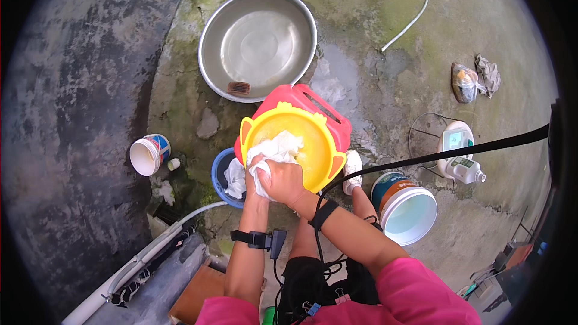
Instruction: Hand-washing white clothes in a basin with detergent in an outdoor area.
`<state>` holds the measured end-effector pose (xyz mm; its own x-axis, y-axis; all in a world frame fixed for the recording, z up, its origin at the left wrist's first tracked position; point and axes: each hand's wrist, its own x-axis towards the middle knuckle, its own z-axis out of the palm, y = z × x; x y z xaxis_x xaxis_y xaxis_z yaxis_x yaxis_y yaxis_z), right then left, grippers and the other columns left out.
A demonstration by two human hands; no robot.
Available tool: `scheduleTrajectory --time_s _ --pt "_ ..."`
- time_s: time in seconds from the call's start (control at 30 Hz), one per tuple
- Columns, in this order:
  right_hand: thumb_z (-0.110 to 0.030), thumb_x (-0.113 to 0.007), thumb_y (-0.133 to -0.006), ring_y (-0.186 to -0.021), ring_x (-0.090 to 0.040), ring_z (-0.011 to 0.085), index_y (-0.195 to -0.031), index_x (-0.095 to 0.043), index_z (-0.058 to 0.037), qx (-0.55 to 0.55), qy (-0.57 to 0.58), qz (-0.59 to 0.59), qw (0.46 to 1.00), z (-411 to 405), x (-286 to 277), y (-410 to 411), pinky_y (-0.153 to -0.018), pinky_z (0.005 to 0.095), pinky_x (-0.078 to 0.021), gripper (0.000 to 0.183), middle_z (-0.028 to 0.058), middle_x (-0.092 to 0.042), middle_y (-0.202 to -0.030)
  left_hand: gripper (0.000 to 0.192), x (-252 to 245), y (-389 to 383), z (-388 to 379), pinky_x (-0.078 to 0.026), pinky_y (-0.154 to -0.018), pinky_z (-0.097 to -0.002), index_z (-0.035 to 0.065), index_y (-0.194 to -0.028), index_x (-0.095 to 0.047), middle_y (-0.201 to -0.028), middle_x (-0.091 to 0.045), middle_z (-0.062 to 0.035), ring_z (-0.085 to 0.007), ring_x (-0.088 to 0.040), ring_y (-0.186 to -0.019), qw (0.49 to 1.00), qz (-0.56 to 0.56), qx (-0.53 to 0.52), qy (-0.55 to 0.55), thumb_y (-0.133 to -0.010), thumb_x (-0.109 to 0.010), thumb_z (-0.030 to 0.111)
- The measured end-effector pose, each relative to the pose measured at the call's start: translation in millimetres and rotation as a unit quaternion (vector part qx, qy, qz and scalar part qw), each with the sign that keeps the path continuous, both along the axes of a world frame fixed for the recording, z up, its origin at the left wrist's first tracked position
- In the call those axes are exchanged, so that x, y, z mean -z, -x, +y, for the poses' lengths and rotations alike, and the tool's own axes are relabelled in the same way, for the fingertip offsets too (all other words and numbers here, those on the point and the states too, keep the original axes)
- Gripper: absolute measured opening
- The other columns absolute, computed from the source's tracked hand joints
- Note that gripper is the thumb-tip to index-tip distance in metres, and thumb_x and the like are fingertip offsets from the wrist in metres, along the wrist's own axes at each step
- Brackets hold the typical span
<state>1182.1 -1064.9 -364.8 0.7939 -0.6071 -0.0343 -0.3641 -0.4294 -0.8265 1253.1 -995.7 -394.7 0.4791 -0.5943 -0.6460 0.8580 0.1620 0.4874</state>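
Observation:
A wet white cloth (281, 145) is bunched between my two hands over a yellow plastic basin (316, 153) with ear-shaped handles. My left hand (254, 175) grips the cloth on the left, partly hidden by the fabric. Pressed against it, my right hand (285, 181) is closed on the same cloth. The cloth's far end spreads inside the basin, which holds some liquid. Beneath the basin is a red plastic stool (293, 95). At the lower left of the stool sits a blue tub (217, 174) with another white cloth (235, 178) in it.
A large metal basin (259, 45) stands beyond the stool, a brown brush (239, 88) inside. Right of my foot is a bucket of water (411, 216). A detergent bottle (465, 169) lies on a round stool (455, 133). A black cable (433, 157) crosses the right side. A small bucket (146, 155) lies left.

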Motion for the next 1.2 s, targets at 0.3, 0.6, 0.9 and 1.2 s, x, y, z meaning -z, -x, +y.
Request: scheduleTrajectory --time_s 0.3,0.6,0.9,1.2 --pt "-0.026 -0.047 -0.081 -0.065 -0.058 0.0354 -0.093 -0.055 -0.0038 0.049 -0.019 0.205 0.977 -53.6 27.1 18.5 -0.060 0.0440 -0.0457 0.026 0.0196 -0.059 -0.072 0.035 -33.8 23.9 6.7 -0.052 -0.061 -0.0276 0.0024 -0.115 -0.045 -0.104 -0.056 -0.0071 -0.0179 -0.059 -0.089 0.941 -0.194 0.046 -0.272 -0.085 -0.051 0.021" --pt "-0.028 -0.051 -0.081 -0.125 -0.026 0.0361 -0.133 -0.028 -0.0181 -0.189 0.190 0.275 0.923 -40.2 40.2 31.0 -0.097 0.0466 -0.0267 0.058 0.0128 -0.030 -0.136 0.068 3.7 35.3 -3.5 -0.030 -0.095 -0.0458 0.0181 -0.129 -0.036 -0.132 -0.034 -0.0087 -0.0296 -0.032 -0.121 0.430 -0.627 0.410 -0.504 -0.069 -0.067 0.027" --pt "-0.034 -0.047 -0.082 -0.128 -0.022 0.0320 -0.135 -0.023 -0.0176 -0.231 0.158 0.330 0.901 -40.6 120.3 30.2 -0.102 0.0448 -0.0189 0.061 0.0160 -0.028 -0.136 0.067 74.4 17.6 -12.6 -0.019 -0.102 -0.0460 0.0097 -0.128 -0.034 -0.131 -0.032 -0.0203 -0.0392 -0.026 -0.122 0.507 -0.638 0.436 -0.382 -0.070 -0.064 0.024" --pt "-0.010 -0.050 -0.073 -0.096 -0.050 0.0336 -0.122 -0.045 -0.0222 -0.089 -0.021 0.263 0.960 -54.4 83.7 11.0 -0.084 0.0420 -0.0412 0.052 0.0187 -0.044 -0.114 0.053 72.1 22.7 31.6 -0.027 -0.099 -0.0354 0.0090 -0.131 -0.027 -0.133 -0.031 -0.0135 -0.0281 -0.032 -0.121 0.840 -0.358 0.187 -0.362 -0.085 -0.047 0.028"
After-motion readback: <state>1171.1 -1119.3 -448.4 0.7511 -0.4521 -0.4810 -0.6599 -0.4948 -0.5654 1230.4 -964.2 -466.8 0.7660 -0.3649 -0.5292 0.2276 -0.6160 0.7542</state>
